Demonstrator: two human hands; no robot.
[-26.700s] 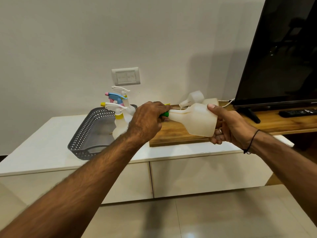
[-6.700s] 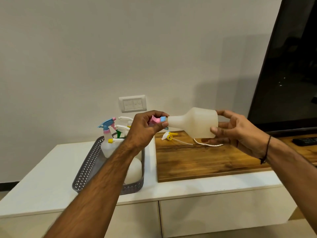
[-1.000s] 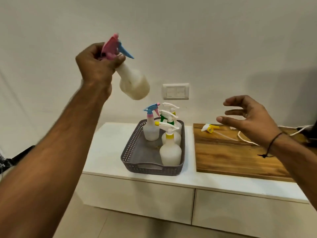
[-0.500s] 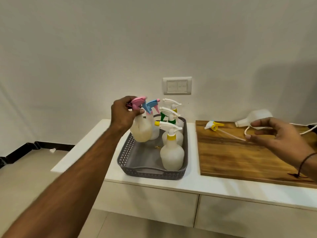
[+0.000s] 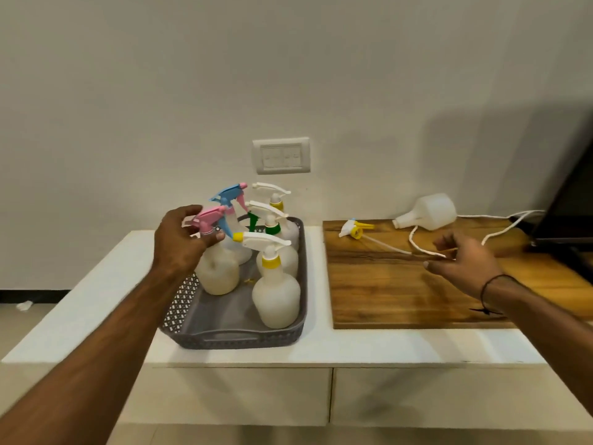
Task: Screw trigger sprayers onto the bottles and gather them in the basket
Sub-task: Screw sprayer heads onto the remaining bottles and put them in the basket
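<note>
Left hand [image 5: 184, 242] fingers curled (thumb forward), arm outstretched, right hand [image 5: 462, 263] hovering loosely spread

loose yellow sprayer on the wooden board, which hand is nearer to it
Right. The right hand hovers over the wooden board, just right of the loose yellow sprayer. The left hand is across the basket, holding the pink-sprayer bottle.

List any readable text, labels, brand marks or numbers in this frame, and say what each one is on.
None can be read.
Spray bottles in the basket: plain, no labels visible.
Loose bottle on the wooden board: blank.
Wall switch plate: any marking is too small and blurred to read.
Dark screen at the right edge: no visible marking.
</note>
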